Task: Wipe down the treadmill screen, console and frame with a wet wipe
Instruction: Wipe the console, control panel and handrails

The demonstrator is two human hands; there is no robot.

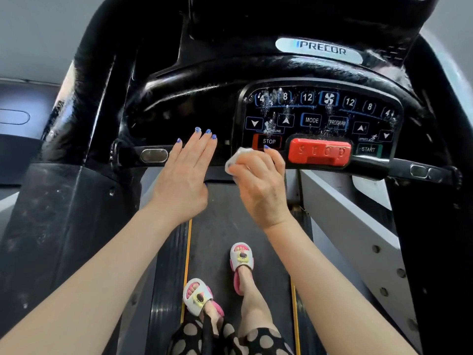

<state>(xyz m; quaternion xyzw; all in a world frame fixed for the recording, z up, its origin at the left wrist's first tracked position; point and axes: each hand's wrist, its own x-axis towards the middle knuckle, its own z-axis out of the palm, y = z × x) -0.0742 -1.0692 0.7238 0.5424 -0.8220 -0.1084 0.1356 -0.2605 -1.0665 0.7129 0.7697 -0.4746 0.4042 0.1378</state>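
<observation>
Currently the right hand (258, 185) is closed around a bunched white wet wipe (236, 160), held at the lower edge of the console button panel (320, 119), just below the small STOP key (267, 141) and left of the large red stop bar (319, 152). Whether the wipe touches the panel cannot be told; it sits near the front crossbar (128, 152).

The left hand (183, 175) is flat, fingers together and extended, holding nothing, raised before the dark recess left of the panel. Judgement: it is kept clear of the keys, perhaps to avoid pressing anything, or to steady the body.

The wipe is wadded rather than spread, probably so that the fingertips can press it along narrow edges.

Droplets and streaks show on the upper keys, near the incline arrows (285, 120) and the fan key (329, 98). This suggests the panel is wet but not wiped dry.

The person stands in slippers (242, 260) on the belt (225, 226). The side uprights (84, 80) show dust specks and likely remain to be cleaned.
</observation>
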